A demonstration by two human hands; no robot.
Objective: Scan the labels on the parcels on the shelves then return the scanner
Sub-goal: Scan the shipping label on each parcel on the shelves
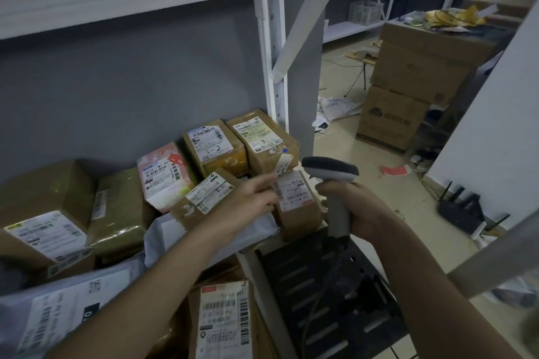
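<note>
**Scanner Aimed at Shelf Parcels, Right Hand on Grip**

Nearest the camera, a brown parcel [223, 320] with a white barcode label lies at the bottom edge, beside a black slotted tray [326, 294]. A grey poly mailer [58, 309] lies to the left of it.

The right hand [360, 207] has its fingers wrapped around the handle of the scanner [335, 183]. The scanner stands upright, and its dark-topped head faces left toward the parcels. Its cable runs down over the tray.

The left hand [248, 198] reaches forward with its fingers extended and loose; the fingertips touch a small box [294, 201] with a white label, standing just left of the scanner.

Behind the hands, on the shelf, stand a pink parcel [163, 175] and two brown boxes marked "5-2" [213, 143] and "3-3" [262, 137].

Farther off, to the right, stacked cardboard cartons [408, 81] stand on the floor.
</note>
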